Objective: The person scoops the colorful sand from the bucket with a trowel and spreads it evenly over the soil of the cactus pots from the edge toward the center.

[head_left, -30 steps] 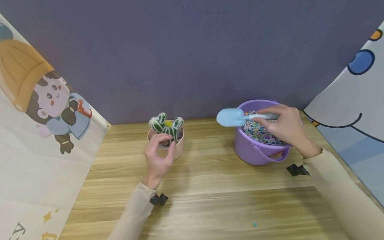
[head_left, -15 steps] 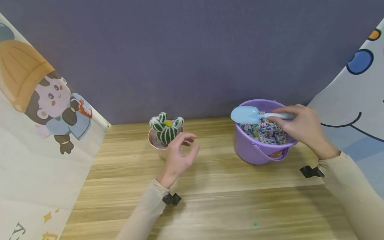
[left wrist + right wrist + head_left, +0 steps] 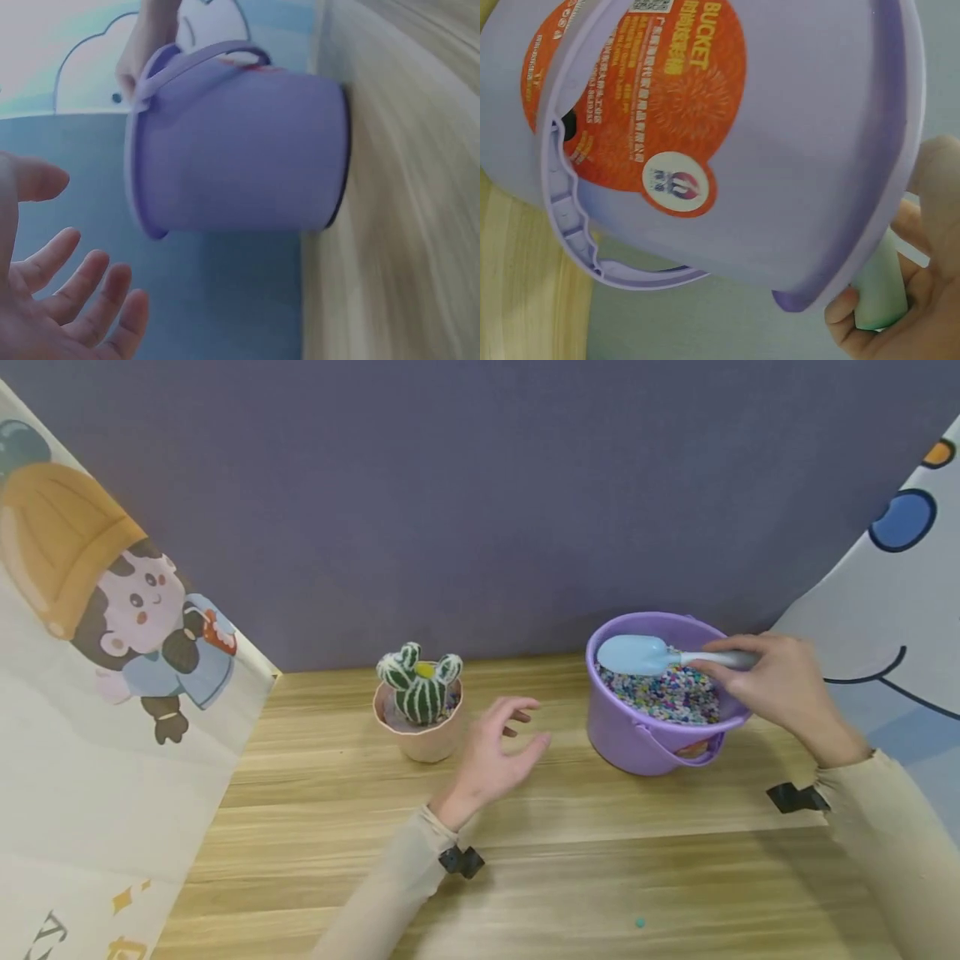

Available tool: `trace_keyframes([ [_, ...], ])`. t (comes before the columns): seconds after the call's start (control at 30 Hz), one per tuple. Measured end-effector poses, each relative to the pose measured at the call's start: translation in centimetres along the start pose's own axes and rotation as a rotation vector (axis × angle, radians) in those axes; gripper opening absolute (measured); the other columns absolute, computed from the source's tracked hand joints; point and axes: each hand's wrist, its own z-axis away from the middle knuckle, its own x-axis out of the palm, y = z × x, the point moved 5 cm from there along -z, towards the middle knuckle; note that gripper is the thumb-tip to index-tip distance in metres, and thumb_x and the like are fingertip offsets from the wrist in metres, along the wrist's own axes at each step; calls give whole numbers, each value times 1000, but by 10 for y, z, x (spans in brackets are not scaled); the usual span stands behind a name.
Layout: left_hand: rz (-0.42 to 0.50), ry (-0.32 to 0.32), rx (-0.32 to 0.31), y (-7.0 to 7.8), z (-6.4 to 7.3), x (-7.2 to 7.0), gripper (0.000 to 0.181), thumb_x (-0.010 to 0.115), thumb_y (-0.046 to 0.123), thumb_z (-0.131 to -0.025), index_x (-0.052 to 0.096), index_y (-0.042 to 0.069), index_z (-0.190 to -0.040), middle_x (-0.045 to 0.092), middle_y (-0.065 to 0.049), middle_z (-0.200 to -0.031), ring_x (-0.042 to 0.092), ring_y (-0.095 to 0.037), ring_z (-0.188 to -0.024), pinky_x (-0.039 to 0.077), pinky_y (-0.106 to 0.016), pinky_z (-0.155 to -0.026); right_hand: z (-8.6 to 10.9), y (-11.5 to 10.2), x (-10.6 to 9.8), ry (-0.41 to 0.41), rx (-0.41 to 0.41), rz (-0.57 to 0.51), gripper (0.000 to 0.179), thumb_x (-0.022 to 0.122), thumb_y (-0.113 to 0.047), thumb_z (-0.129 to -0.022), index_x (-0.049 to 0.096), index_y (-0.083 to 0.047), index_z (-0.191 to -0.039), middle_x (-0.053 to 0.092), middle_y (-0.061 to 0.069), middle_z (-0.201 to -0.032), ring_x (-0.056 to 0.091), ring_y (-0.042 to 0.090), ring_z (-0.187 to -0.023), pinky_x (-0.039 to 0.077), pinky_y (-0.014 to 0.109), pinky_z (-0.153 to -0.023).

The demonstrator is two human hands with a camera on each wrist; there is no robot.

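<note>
In the head view my right hand [image 3: 787, 689] grips the pale handle of a light blue toy shovel [image 3: 633, 655]. The shovel lies level over the mouth of a purple bucket [image 3: 637, 743], its blade above the far left part of the opening. Small multicoloured beads [image 3: 667, 695] partly fill the bucket. My left hand [image 3: 495, 756] hovers over the table between the flowerpot and the bucket, fingers loosely bent and holding nothing. Left of it stands a pinkish flowerpot [image 3: 427, 745] with a green and white knitted cactus [image 3: 420, 697] in it. The left wrist view shows the left fingers apart from the bucket.
The wooden table [image 3: 337, 860] meets a dark blue-grey wall [image 3: 480, 510] behind the pot and bucket. Printed panels flank both sides. One small teal bead [image 3: 640, 922] lies near the front. The bucket's carrying handle [image 3: 570, 217] hangs down its side.
My left hand has moved right, away from the cactus pot toward the bucket. My right hand has shifted right with the shovel, bringing the blade over the bucket's opening.
</note>
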Motion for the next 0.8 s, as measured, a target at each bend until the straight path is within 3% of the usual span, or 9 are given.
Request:
trace_keyframes([
  [0.2,13,-88,-24,4,-8,25,52,76,21,-95,61,9,-143,64,-9,-143,66,-31,-124,62,-36,-95,0,2,4,-63,-46,74,32,91,-34,-82,86,-8,-100,80,16,-79,62,23,-63,38,26,-53],
  [0.33,-11,-109,-16,11,-18,37,61,77,27,-96,56,14,-152,56,-6,-156,60,-29,-135,60,-37,-101,1,3,4,-82,-50,88,32,92,-34,-81,86,-9,-100,81,17,-83,68,34,-71,41,29,-56],
  [0.47,-68,-104,-31,14,-29,48,67,74,39,-98,51,20,-157,45,-3,-168,50,-25,-150,53,-48,-114,0,1,3,-126,-63,112,35,91,-36,-82,86,-7,-102,81,18,-88,71,39,-78,47,35,-62],
  [0.63,-133,-104,-70,9,-43,60,73,72,48,-97,47,23,-160,36,-2,-174,39,-27,-158,37,-58,-126,-1,-1,-2,-155,-89,135,33,91,-34,-82,86,-7,-99,81,14,-83,67,30,-70,46,33,-61],
  [0.8,-123,-93,-95,1,-53,67,79,74,53,-95,44,24,-162,34,1,-175,37,-27,-159,34,-59,-128,1,2,-9,-210,-76,156,33,89,-36,-86,86,-8,-103,66,-4,-55,44,11,-53,36,28,-52],
])
